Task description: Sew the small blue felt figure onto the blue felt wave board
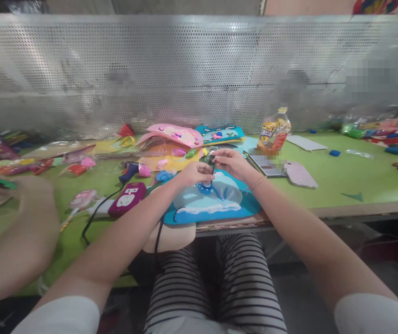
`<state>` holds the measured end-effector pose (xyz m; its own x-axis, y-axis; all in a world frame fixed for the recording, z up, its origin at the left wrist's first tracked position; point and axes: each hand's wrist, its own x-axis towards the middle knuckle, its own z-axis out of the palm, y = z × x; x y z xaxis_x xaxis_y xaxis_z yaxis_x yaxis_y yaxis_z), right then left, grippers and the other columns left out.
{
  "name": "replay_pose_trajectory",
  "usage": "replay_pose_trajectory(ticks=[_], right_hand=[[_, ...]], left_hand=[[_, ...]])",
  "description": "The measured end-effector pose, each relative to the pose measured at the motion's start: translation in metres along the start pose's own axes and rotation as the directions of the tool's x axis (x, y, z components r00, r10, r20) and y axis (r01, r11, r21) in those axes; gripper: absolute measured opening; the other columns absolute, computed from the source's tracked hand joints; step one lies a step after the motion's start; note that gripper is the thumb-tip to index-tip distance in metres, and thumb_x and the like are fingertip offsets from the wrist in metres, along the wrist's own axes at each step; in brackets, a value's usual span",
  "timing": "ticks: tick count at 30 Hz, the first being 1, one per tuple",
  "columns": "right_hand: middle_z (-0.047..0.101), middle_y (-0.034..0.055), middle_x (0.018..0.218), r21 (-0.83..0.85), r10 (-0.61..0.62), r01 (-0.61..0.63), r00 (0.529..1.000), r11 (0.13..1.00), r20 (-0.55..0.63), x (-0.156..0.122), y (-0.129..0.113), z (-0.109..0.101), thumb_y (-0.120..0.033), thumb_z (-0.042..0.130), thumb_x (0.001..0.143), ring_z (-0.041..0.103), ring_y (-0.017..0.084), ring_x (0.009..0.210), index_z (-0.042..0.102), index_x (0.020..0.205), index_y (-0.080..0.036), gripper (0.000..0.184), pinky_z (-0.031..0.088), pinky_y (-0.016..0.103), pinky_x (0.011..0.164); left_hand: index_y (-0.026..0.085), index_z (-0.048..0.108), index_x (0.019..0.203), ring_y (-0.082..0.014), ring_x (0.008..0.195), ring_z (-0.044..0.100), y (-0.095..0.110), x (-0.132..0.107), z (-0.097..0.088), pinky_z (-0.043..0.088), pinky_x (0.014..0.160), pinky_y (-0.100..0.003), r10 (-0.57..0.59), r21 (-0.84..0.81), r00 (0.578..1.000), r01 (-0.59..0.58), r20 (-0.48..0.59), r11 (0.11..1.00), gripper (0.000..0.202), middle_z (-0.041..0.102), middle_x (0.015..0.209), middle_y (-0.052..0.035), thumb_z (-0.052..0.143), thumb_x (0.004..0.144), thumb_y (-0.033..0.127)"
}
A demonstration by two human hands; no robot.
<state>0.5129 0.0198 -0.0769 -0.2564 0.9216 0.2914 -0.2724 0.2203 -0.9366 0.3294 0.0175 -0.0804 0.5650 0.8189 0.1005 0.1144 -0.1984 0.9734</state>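
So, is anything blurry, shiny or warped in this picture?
Head view: pale glare on the perforated panel, some pixelated patches, another person's arm smeared at left, wide-angle stretching toward the edges, soft detail on the right hand and dark strip.

Short white sleeves (63, 316), pale trousers (178, 290) with dark stripes, thin bracelet (257, 183) on right wrist (253, 177)

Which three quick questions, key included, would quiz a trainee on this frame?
1. True or false: the left hand and right hand both hold the thin black strip.
2. Which item stands upright on the green-topped table, beyond and to the right of the hands? A) red metal can; B) clear plastic bottle with a yellow-orange label; C) brown wooden box.
3. On which side of the left hand does the rounded magenta box with white markings lie?

Key: 1 true; 2 B; 3 left.
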Motion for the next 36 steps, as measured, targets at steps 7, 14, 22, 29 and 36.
replay_pose_trajectory(ticks=[7, 14, 22, 29, 36], right_hand=[[0.066, -0.0019, 0.071, -0.012, 0.016, -0.016, 1.000, 1.000, 0.012, 0.000, 0.002, 0.000, -0.030, 0.081, 0.057, 0.059, 0.008, 0.060, 0.067, 0.082, -0.019, 0.031, 0.052, 0.022, 0.063], [0.067, -0.0008, 0.074, -0.034, 0.020, -0.021, 0.998, 0.999, -0.054, 0.001, 0.003, 0.001, -0.029, 0.081, 0.055, 0.062, 0.010, 0.068, 0.066, 0.079, -0.018, 0.031, 0.053, 0.026, 0.071], [0.067, -0.0013, 0.072, -0.024, 0.030, -0.031, 0.999, 0.999, -0.040, 0.002, 0.003, 0.000, -0.025, 0.082, 0.053, 0.062, 0.009, 0.068, 0.066, 0.075, -0.017, 0.028, 0.053, 0.025, 0.072], [0.066, -0.0018, 0.066, -0.099, 0.070, -0.066, 0.997, 0.993, 0.038, -0.003, -0.009, 0.009, -0.027, 0.082, 0.053, 0.062, 0.009, 0.061, 0.067, 0.075, -0.017, 0.029, 0.053, 0.025, 0.066], [0.067, -0.0001, 0.066, -0.209, 0.084, -0.043, 0.979, 0.977, 0.188, -0.011, -0.012, 0.021, -0.025, 0.078, 0.061, 0.064, 0.011, 0.062, 0.067, 0.079, -0.017, 0.022, 0.054, 0.025, 0.064]], left_hand=[[0.012, 0.065, 0.075, -0.0130, 0.056, 0.062, 0.003, -0.002, 0.003, 0.053, 0.060, -0.026, -0.003, -0.029, 1.000, 0.003, 0.019, 1.000, 0.032, 0.065, 0.063, -0.0035, 0.081, 0.055, 0.030], [0.012, 0.064, 0.072, -0.0114, 0.052, 0.060, 0.005, -0.002, 0.004, 0.051, 0.057, -0.025, -0.017, -0.036, 0.998, 0.015, -0.059, 0.999, 0.023, 0.065, 0.061, -0.0038, 0.079, 0.059, 0.023], [0.012, 0.064, 0.076, -0.0127, 0.055, 0.062, 0.008, -0.001, -0.006, 0.052, 0.058, -0.026, -0.044, -0.035, 0.983, 0.038, -0.178, 0.999, 0.030, 0.065, 0.064, -0.0032, 0.081, 0.055, 0.025], [0.012, 0.063, 0.076, -0.0131, 0.057, 0.061, 0.026, -0.009, -0.012, 0.051, 0.058, -0.026, -0.014, 0.110, 0.960, 0.047, -0.281, 0.993, 0.021, 0.063, 0.062, -0.0020, 0.076, 0.060, 0.016], [0.016, 0.066, 0.079, -0.0130, 0.070, 0.061, 0.033, -0.060, -0.015, 0.047, 0.069, -0.025, 0.180, 0.344, 0.927, -0.060, -0.329, 0.937, 0.016, 0.066, 0.076, -0.0036, 0.072, 0.064, 0.015]])
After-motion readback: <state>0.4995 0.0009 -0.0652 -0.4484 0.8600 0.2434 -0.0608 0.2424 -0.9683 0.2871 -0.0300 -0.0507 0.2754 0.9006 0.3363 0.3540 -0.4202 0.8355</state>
